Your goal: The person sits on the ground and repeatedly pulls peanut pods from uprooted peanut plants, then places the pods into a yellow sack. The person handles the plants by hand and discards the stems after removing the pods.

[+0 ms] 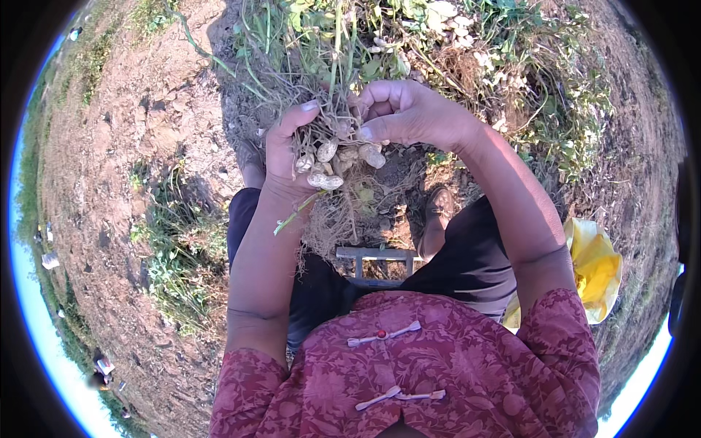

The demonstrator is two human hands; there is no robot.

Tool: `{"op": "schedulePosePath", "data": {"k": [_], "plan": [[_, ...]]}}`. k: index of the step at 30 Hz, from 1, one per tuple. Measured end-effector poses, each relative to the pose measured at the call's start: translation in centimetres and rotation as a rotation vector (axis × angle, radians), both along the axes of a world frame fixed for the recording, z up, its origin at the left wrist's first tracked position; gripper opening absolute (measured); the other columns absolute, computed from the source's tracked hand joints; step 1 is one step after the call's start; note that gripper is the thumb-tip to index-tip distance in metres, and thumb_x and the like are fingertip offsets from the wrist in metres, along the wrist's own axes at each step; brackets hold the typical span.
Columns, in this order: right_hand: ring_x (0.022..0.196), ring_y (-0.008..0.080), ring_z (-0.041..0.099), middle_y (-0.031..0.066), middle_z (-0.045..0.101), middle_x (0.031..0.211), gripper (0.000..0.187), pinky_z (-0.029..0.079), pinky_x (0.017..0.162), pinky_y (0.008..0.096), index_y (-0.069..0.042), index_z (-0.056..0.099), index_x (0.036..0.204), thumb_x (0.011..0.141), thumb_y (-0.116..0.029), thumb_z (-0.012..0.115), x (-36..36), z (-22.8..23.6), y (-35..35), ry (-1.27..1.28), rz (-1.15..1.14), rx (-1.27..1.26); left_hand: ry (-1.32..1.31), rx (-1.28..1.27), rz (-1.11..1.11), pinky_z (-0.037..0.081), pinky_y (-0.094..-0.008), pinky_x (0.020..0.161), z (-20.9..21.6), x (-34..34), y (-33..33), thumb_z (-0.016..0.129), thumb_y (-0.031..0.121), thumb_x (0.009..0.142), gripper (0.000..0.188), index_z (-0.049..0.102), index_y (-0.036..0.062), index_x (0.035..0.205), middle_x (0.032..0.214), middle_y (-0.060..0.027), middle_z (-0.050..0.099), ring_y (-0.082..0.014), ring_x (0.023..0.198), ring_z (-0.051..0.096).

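Observation:
My left hand (pixel 287 150) is wrapped round a pulled peanut plant (pixel 337 120), its thumb pressed over the stems and roots. Pale peanut pods (pixel 327 164) hang in a cluster beside the palm, with fine roots (pixel 336 226) trailing below. On the other side of the cluster, my right hand (pixel 398 113) has its fingers curled and its thumb tip against a pod (pixel 372 155). Whether that pod is still joined to the roots I cannot make out. The plant's green stems and leaves stretch away from me.
More peanut plants (pixel 540 80) lie in a heap at the far right, some with pods showing. A yellow sack (pixel 595 270) stands by my right elbow. Another leafy pile (pixel 182 255) lies on the soil to the left. A low stool frame (pixel 380 255) shows between my legs.

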State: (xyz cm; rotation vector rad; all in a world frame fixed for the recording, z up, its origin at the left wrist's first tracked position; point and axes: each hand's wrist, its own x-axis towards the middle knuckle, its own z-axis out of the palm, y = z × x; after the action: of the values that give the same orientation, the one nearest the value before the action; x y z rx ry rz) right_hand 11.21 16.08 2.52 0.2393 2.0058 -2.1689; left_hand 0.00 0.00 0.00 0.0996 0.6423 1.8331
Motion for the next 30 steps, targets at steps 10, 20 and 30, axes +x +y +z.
{"op": "schedulePosePath", "data": {"k": [10, 20, 30], "plan": [[0.056, 0.0029, 0.045, -0.005, 0.053, 0.068, 0.026, 0.033, 0.048, 0.0169, -0.005, 0.061, 0.093, 0.081, -0.028, 0.068, 0.4, 0.4, 0.0, -0.044, 0.082, -0.032, -0.004, -0.061, 0.036, 0.053, -0.0359, 0.068, 0.7, 0.3, 0.0, 0.053, 0.027, 0.078, 0.04, 0.058, -0.0067, 0.099, 0.079, -0.0149, 0.064, -0.0248, 0.071, 0.063], [0.074, 0.0035, 0.053, -0.0001, 0.063, 0.082, 0.026, 0.042, 0.065, 0.0194, -0.002, 0.065, 0.104, 0.08, -0.013, 0.068, 1.2, 2.6, 0.5, -0.072, 0.204, 0.001, -0.054, 0.074, -0.078, 0.054, -0.0354, 0.061, 0.6, 0.5, -0.4, 0.05, 0.029, 0.081, 0.039, 0.058, -0.0072, 0.095, 0.079, -0.0166, 0.064, -0.0243, 0.065, 0.062], [0.051, 0.0037, 0.042, -0.0006, 0.05, 0.07, 0.022, 0.025, 0.032, 0.0118, -0.007, 0.054, 0.085, 0.08, -0.023, 0.069, 1.5, 0.5, 0.4, -0.03, -0.258, -0.39, -0.02, 0.146, 0.007, 0.053, -0.033, 0.056, 0.3, -1.9, -1.1, 0.047, 0.023, 0.083, 0.039, 0.057, -0.0098, 0.1, 0.068, -0.012, 0.061, -0.022, 0.059, 0.06]]}}
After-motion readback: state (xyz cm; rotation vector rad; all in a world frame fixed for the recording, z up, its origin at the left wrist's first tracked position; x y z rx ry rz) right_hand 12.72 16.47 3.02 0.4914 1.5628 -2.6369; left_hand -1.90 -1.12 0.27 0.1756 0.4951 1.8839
